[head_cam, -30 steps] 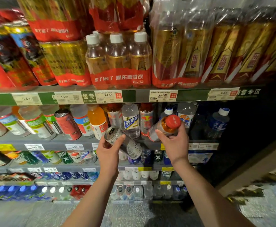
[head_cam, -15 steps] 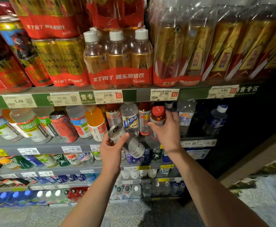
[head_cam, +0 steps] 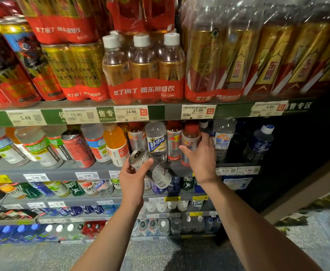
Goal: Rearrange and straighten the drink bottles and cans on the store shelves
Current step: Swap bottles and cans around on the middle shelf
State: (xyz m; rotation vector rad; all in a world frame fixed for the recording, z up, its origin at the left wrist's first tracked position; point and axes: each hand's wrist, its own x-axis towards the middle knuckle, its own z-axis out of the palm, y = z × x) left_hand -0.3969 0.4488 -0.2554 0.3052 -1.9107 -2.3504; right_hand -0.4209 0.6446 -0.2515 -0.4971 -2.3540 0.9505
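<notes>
Centrally in the frame, left hand (head_cam: 134, 178) is clamped around a white-and-grey can (head_cam: 150, 169), held tilted with its lid end toward upper left and its base toward lower right, in front of the second shelf edge (head_cam: 99, 171) and clear of it. Right hand (head_cam: 201, 159), just right of centre, is spread with fingers (head_cam: 206, 139) apart, palm against a red-capped bottle (head_cam: 189, 141) that stands upright on the second shelf; thumb extends left toward a neighbouring red-labelled bottle (head_cam: 173, 142); whether the fingers actually grip cannot be told. Left of these stands a clear bottle with a blue label (head_cam: 156, 141), then an orange drink bottle (head_cam: 116, 143) and a reddish can (head_cam: 78, 147), the latter leaning in the wide-angle view. Right of the hand: a clear bottle with a blue-orange label (head_cam: 224, 137), then a dark bottle with a white cap (head_cam: 262, 141) at mid right, well apart from the rest. Upper shelf, top of frame: a shrink-wrapped six-pack with white caps (head_cam: 142, 65) at centre, gold bottle packs (head_cam: 258, 55) at upper right, gold cans (head_cam: 76, 69) at upper left. Price tags (head_cam: 131, 113) run along the upper shelf lip. Lower shelves hold further rows of bottles and cans, too blurred to read.
</notes>
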